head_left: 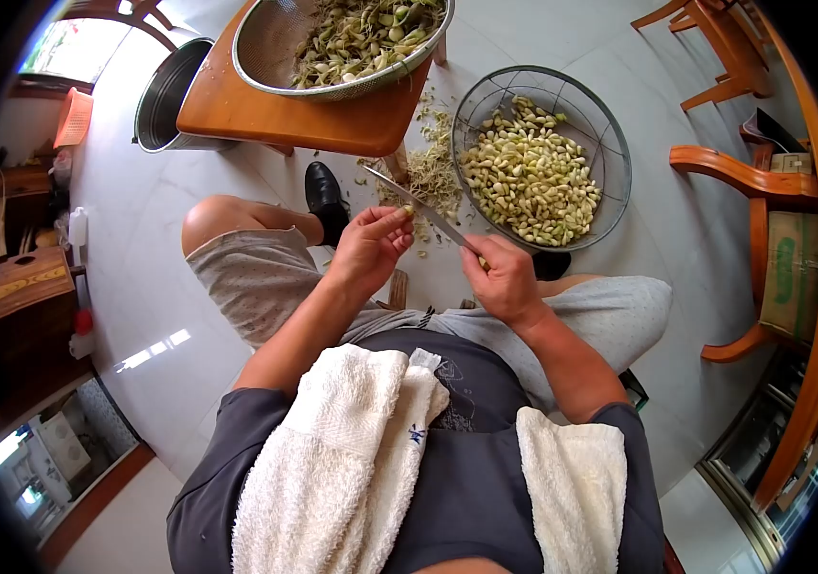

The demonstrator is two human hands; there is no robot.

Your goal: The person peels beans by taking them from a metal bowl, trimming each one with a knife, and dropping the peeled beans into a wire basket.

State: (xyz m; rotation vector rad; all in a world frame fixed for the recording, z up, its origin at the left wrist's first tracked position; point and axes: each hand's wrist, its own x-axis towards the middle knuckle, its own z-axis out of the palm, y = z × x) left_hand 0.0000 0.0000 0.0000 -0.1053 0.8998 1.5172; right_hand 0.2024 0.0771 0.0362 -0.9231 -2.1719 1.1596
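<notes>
My left hand (372, 249) pinches a small bulb (408, 209) between thumb and fingertips. In my right hand (503, 279) is the handle of a long knife (438, 219), whose blade slants up to the left and passes against the bulb. Just beyond the hands, trimmed roots and stems (433, 177) lie scattered on the floor. A round wire basket (621, 191) to the right holds a heap of pale trimmed bulbs (533, 172). Untrimmed bulbs with stems (361, 43) fill part of a metal colander (261, 48) on a wooden stool (332, 122).
A dark metal bucket (155, 110) stands left of the stool. Wooden chairs (749, 182) and a cardboard box (792, 273) are at the right. A wooden cabinet (31, 287) is at the far left. White towels (332, 459) hang over my shoulders.
</notes>
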